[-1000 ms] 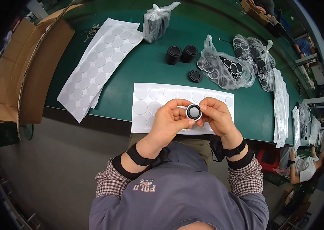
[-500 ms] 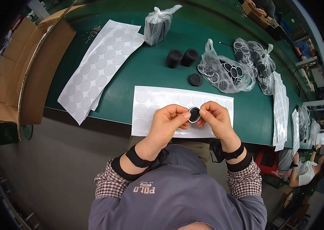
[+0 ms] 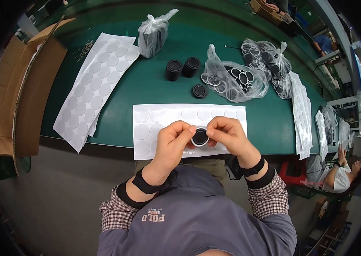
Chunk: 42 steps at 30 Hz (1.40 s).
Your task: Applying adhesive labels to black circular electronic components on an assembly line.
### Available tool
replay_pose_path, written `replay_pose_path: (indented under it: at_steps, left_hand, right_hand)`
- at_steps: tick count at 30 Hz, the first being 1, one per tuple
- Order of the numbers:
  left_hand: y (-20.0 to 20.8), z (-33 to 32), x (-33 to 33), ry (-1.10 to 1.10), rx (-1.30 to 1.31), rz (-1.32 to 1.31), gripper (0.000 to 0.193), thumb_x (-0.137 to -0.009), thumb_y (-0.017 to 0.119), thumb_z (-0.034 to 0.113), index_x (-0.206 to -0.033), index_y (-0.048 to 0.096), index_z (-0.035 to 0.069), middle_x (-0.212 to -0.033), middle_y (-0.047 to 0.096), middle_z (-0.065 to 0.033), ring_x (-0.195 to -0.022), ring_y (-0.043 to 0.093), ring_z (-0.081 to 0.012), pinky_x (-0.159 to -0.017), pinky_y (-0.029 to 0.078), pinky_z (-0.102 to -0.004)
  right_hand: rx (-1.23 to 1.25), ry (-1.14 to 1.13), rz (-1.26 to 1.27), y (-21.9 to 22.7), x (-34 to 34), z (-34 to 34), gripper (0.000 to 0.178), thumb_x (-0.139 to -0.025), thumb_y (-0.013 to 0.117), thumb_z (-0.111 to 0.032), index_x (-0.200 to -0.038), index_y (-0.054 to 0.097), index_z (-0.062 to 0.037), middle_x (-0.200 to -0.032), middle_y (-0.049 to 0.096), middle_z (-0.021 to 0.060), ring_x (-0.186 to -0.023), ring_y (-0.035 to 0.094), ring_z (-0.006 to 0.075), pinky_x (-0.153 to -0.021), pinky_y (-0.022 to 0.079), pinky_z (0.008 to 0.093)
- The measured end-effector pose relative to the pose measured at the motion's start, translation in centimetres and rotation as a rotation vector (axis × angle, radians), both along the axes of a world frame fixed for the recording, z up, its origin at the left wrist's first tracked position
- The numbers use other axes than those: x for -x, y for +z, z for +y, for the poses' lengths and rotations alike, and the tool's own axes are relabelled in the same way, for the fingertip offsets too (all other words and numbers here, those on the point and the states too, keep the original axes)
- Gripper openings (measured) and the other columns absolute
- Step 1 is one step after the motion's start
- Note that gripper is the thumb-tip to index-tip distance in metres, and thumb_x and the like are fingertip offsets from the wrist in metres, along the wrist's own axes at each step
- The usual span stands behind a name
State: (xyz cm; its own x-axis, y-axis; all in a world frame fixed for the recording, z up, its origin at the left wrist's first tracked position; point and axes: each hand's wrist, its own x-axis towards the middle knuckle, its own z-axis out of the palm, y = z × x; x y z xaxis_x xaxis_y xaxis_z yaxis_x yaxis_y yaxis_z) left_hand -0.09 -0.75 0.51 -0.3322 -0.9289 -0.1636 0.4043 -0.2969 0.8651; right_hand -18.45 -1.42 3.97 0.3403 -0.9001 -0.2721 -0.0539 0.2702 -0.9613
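Between my two hands is a small round black disc with a white rim (image 3: 200, 137). My left hand (image 3: 175, 138) pinches its left edge between thumb and forefinger. On the opposite edge, my right hand (image 3: 227, 134) pinches it in the same way. Beneath both hands lies a white sheet of round stickers (image 3: 146, 121) at the table's near edge. Just beyond the sheet rests a short stack of black discs (image 3: 200, 91). Two taller black stacks (image 3: 173, 70) stand behind it.
An open plastic bag of white-rimmed black discs (image 3: 242, 81) lies to the right, with more bagged discs (image 3: 274, 64) behind. Left are more sticker sheets (image 3: 91, 91) and a cardboard box (image 3: 35, 98). A tied bag (image 3: 153, 38) stands at the back. Another person (image 3: 342, 177) is at right.
The disc has been turned in my fingers so its face now shows rounder. The whole view has shifted, with the table's things appearing further left.
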Motion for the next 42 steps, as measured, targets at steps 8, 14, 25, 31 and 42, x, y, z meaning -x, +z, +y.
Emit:
replay_pose_path:
  at_steps: [8, 14, 25, 31, 42]
  left_hand:
    - [2.1, -0.6, 0.2, -0.079, 0.017, -0.041, 0.025, -0.083, 0.057, 0.014, -0.103, 0.051, 0.001, -0.088, 0.060, -0.0058, -0.078, 0.055, -0.0088, -0.063, 0.045, -0.0224]
    - [2.6, -1.6, 0.0, -0.053, 0.054, -0.076, 0.030, -0.081, 0.056, 0.008, -0.109, 0.049, 0.000, -0.099, 0.058, -0.0101, -0.080, 0.055, -0.0102, -0.066, 0.046, -0.0235]
    - [1.0, -3.6, 1.4, 0.038, 0.134, -0.181, 0.061, -0.077, 0.058, 0.005, -0.130, 0.027, 0.000, -0.126, 0.040, -0.0180, -0.093, 0.050, -0.0149, -0.068, 0.048, -0.0266]
    - [-0.2, -4.6, 1.9, 0.077, 0.071, -0.176, 0.075, -0.074, 0.060, 0.008, -0.133, 0.015, -0.003, -0.130, 0.034, -0.0224, -0.096, 0.051, -0.0185, -0.068, 0.048, -0.0272]
    - [-1.0, -5.1, 3.0, 0.064, 0.123, -0.188, 0.078, -0.071, 0.058, 0.007, -0.133, 0.011, -0.004, -0.127, 0.039, -0.0243, -0.092, 0.054, -0.0205, -0.070, 0.047, -0.0283]
  right_hand:
    - [0.193, -0.597, -0.014, 2.8, 7.1, -5.8, 0.014, -0.080, 0.059, -0.016, -0.081, 0.058, -0.0021, -0.065, 0.057, 0.0041, -0.050, 0.055, 0.0112, -0.045, 0.042, 0.0213]
    - [0.183, -0.589, 0.719, 3.6, 7.6, -7.2, 0.014, -0.081, 0.058, -0.016, -0.085, 0.060, -0.0025, -0.063, 0.056, 0.0021, -0.049, 0.049, 0.0068, -0.044, 0.038, 0.0191]
    - [0.653, 0.063, 0.780, 2.5, 1.6, -9.4, 0.018, -0.068, 0.066, -0.004, -0.083, 0.058, 0.0014, -0.076, 0.055, 0.0047, -0.066, 0.052, 0.0120, -0.057, 0.043, 0.0243]
    - [0.632, 0.162, 0.823, -0.1, -0.5, -10.3, 0.017, -0.068, 0.067, -0.005, -0.082, 0.058, 0.0007, -0.078, 0.053, 0.0065, -0.068, 0.052, 0.0131, -0.059, 0.043, 0.0244]
    - [0.443, 0.155, 0.719, -1.4, 0.1, -10.8, 0.009, -0.076, 0.060, -0.007, -0.079, 0.055, 0.0004, -0.075, 0.050, 0.0058, -0.067, 0.047, 0.0142, -0.059, 0.040, 0.0257]
